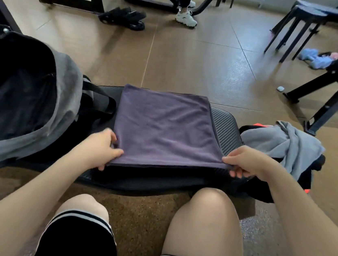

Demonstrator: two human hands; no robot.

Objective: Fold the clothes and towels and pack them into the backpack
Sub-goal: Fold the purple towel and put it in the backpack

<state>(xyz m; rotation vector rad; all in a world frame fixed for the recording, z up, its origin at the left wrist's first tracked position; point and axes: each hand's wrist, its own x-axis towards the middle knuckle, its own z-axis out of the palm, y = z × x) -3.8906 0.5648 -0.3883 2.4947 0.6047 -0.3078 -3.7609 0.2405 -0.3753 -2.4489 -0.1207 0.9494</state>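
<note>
A purple terry towel (164,127), folded into a soft, faintly creased rectangle, lies flat on a black padded bench (226,124) with a ribbed, carbon-weave surface. The left hand (99,149) pinches the towel's near left corner; the right hand (244,162) pinches its near right corner at the bench's near edge. A grey backpack (65,94) gapes open at the bench's left end, its lining dark. Crumpled grey clothing (289,147) sits heaped at the right end. No writing is legible.
</note>
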